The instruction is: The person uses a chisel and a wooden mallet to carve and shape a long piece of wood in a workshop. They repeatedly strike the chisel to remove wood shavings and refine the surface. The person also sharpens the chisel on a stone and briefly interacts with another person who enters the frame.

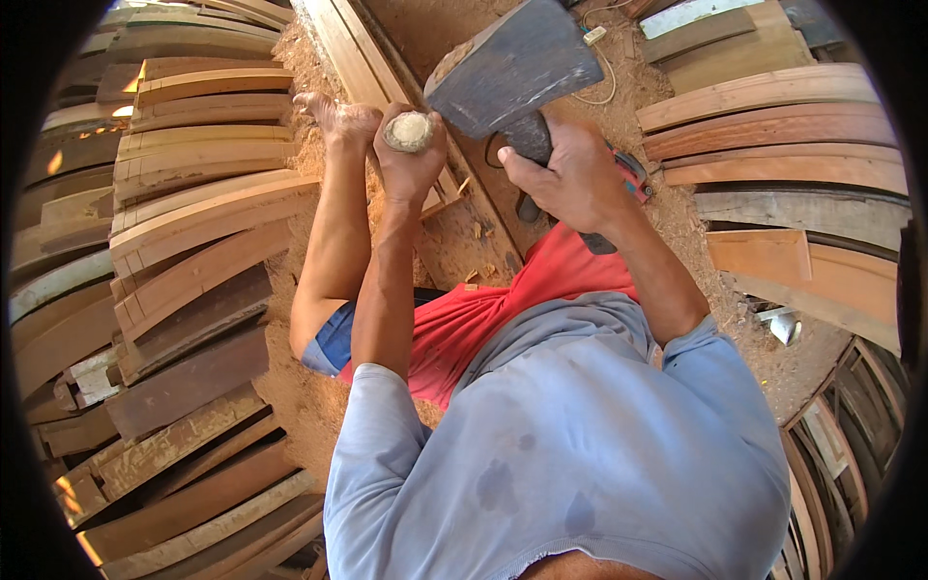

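Observation:
My left hand [414, 176] is closed around an upright chisel [409, 131]. Its pale, battered round handle end faces up, while the blade is hidden below my fist. In my right hand [576, 184] is the handle of a dark wooden mallet [527, 70]. The mallet's big block head is raised, up and to the right of the chisel, apart from it. Under my left hand runs a long light wooden piece [360, 63], beside a browner plank [464, 242] with wood chips on it.
Stacked boards [208, 208] line the left side, and more timber [773, 126] lies on the right. A red and black power tool [630, 176] rests beyond my right wrist. Sawdust covers the floor [667, 227]. A pale cord [611, 82] lies behind the mallet.

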Available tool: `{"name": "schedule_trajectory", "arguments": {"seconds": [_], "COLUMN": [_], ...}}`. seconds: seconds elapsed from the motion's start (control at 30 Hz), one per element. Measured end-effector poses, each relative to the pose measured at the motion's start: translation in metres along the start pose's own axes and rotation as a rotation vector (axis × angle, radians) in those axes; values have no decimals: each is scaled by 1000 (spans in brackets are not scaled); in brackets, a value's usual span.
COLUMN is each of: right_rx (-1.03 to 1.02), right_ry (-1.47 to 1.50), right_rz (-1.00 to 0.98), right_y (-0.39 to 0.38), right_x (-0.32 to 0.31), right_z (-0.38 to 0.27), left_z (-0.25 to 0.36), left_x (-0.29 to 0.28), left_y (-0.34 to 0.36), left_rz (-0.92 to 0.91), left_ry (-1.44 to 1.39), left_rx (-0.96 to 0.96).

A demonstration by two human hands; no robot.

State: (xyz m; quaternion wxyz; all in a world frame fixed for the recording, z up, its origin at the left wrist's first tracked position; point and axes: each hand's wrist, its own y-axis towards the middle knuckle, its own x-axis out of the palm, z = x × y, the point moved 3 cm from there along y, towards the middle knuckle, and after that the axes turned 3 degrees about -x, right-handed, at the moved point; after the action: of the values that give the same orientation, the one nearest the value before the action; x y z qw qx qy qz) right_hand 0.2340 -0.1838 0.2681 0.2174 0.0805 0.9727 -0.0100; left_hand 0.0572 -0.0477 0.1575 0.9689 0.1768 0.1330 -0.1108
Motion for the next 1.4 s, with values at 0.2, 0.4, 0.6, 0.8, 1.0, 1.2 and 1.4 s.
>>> {"name": "schedule_trajectory", "arguments": {"seconds": [0.2, 0.4, 0.6, 0.8, 1.0, 1.2, 1.4], "right_rx": [-117, -209, -243, -199, -348, -195, -99], "right_ry": [69, 130, -215, -326, -347, -193, -11], "right_rz": [181, 248, 137, 18, 25, -134, -12], "right_y": [-5, -5, -1, -5, -3, -10, -11], "right_x": [-33, -39, 2, 18, 32, 39, 16], "right_z": [-15, -24, 8, 8, 18, 20, 15], "left_z": [21, 22, 19, 37, 40, 21, 9], "left_x": [1, 3, 16, 10, -1, -3, -4], "left_y": [2, -4, -19, -25, -40, -44, 22], "left_rz": [-198, -271, -373, -383, -341, -86, 123], "left_ry": [70, 66, 36, 115, -79, 145, 39], "left_rx": [-78, -59, -1, 189, 70, 173, 88]}}
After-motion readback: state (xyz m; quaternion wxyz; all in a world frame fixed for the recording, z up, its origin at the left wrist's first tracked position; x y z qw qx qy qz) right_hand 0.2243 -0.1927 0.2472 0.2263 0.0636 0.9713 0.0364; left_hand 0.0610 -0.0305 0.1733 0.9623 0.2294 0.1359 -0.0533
